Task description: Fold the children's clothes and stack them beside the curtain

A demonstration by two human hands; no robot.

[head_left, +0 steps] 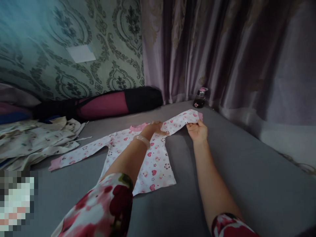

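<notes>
A child's long-sleeved shirt, white with pink hearts and flowers, lies spread on the grey bed sheet. Its pink collar points away from me, and one sleeve stretches out to the left. My left hand rests on the shoulder at the right side of the shirt, thumb apart from the fingers; the forearm covers part of the body. Near the pink cuff of the right sleeve, my right hand grips the fabric from below, palm up, with the sleeve slightly raised.
Crumpled light clothes lie in a heap at the left. Against the patterned wall is a long black and maroon bundle. A dark bottle with a pink lid stands by the purple curtain at the back.
</notes>
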